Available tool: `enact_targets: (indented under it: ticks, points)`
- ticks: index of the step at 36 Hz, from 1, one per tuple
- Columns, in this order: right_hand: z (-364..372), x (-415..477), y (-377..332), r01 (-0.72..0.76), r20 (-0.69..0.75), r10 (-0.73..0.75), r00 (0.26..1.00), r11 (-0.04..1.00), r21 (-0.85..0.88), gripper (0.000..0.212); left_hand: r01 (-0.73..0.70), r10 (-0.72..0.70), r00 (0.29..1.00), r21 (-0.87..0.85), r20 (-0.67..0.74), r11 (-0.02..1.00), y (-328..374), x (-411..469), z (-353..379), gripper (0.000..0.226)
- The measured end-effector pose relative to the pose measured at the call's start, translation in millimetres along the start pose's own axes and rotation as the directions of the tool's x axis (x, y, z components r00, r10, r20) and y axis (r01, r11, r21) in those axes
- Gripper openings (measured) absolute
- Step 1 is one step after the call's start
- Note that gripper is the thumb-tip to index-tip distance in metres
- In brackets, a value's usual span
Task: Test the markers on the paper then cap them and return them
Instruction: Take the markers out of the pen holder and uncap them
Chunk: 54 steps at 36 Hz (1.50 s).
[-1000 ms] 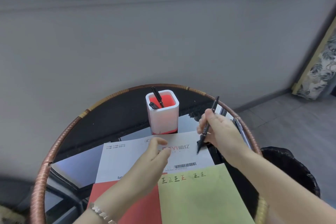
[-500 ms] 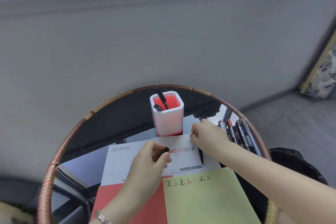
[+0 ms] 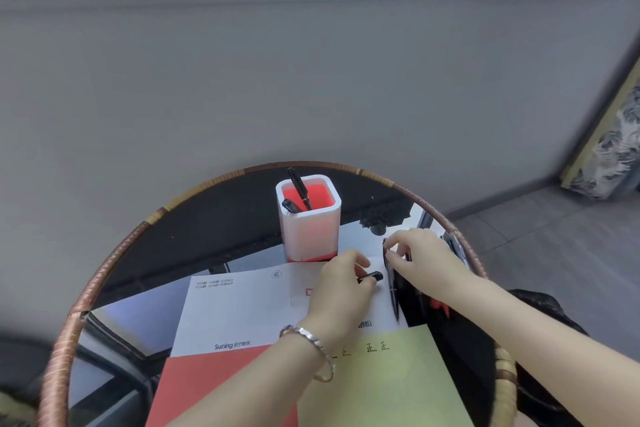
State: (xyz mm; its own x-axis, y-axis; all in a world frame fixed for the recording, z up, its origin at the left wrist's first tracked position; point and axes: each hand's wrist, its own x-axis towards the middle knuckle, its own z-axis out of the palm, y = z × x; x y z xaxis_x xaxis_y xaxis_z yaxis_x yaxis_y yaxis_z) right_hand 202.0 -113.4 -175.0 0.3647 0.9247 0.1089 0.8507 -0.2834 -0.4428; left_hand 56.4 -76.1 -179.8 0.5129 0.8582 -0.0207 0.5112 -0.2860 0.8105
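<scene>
Round glass table (image 3: 214, 236) with a rattan rim, far edge close against a grey wall (image 3: 311, 80). Bare glass to the left and far left; little room on the right, loose markers (image 3: 453, 248) crowded just inside the rim there. White pen holder (image 3: 308, 229) far of centre, two black pens (image 3: 299, 189) leaning inside. Nearer, a white printed sheet (image 3: 242, 308), overlapped at its near edge by a red sheet (image 3: 207, 381) and a yellow-green paper (image 3: 391, 385) bearing small test marks (image 3: 377, 347).

Right hand (image 3: 424, 258) pinching the far end of an uncapped black marker (image 3: 393, 288), barrel along the white sheet's right edge, tip toward the near side, just short of the yellow-green paper. Left hand (image 3: 341, 295) curled round a black cap (image 3: 373, 276), just left of the barrel. Cannot tell whether the tip touches the sheet. Bracelet (image 3: 313, 340) on the left wrist.
</scene>
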Motion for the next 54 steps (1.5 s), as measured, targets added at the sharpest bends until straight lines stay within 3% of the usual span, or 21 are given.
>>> enact_targets:
  ticks: [7,12,17,21,26,31,34,38,44,46,48,51,54]
  points:
    - [-17,-4,-6,0.01,-0.005,-0.009,1.0,0.996,0.094,0.017,-0.024,0.024,1.0,0.015,0.02,1.0,-5,0,-2,0.017]
    - [-26,4,-44,0.221,-0.123,-0.204,0.971,0.965,0.139,0.019,-0.095,0.096,0.993,0.031,-0.061,0.995,-17,-12,-38,0.015]
    - [-25,25,-97,0.401,-0.158,-0.385,0.909,0.912,0.085,0.027,-0.073,0.066,0.985,-0.033,-0.157,0.997,-31,-27,-78,0.017]
    - [-13,33,-124,0.377,-0.09,-0.371,0.924,0.924,0.061,0.024,-0.042,0.025,0.978,-0.077,-0.207,0.996,-38,-33,-100,0.02]
    - [-5,38,-127,0.323,-0.155,-0.32,0.935,0.946,-0.003,0.019,-0.073,0.053,0.966,-0.069,-0.252,0.995,-40,-38,-114,0.025]
    - [-26,30,-125,0.436,-0.402,-0.369,0.838,0.896,0.086,0.017,-0.161,0.139,0.951,-0.058,-0.276,0.985,-29,-38,-117,0.03]
    - [-45,19,-128,0.475,-0.464,-0.363,0.808,0.867,0.15,0.015,-0.247,0.212,0.936,-0.097,-0.28,0.964,-14,-36,-113,0.039]
    - [-62,0,-132,0.541,-0.463,-0.382,0.8,0.793,0.281,0.014,-0.37,0.303,0.894,-0.161,-0.33,0.915,6,-31,-110,0.044]
    - [-58,-24,-120,0.652,-0.39,-0.547,0.741,0.724,0.224,0.015,-0.514,0.448,0.815,-0.104,-0.367,0.851,27,-32,-103,0.033]
    - [-55,-29,-114,0.624,-0.382,-0.51,0.771,0.726,0.289,0.019,-0.517,0.445,0.802,-0.089,-0.398,0.851,26,-32,-101,0.033]
    - [-51,-33,-108,0.529,-0.327,-0.422,0.846,0.743,0.41,0.028,-0.503,0.399,0.792,-0.123,-0.462,0.856,24,-32,-99,0.027]
    - [-44,-38,-101,0.246,-0.059,-0.254,0.965,0.81,0.532,0.024,-0.487,0.268,0.783,-0.283,-0.562,0.827,27,-38,-98,0.018]
    - [-36,-40,-97,-0.015,0.164,-0.137,0.977,0.723,0.691,0.04,-0.453,0.155,0.845,-0.531,-0.512,0.716,32,-46,-100,0.013]
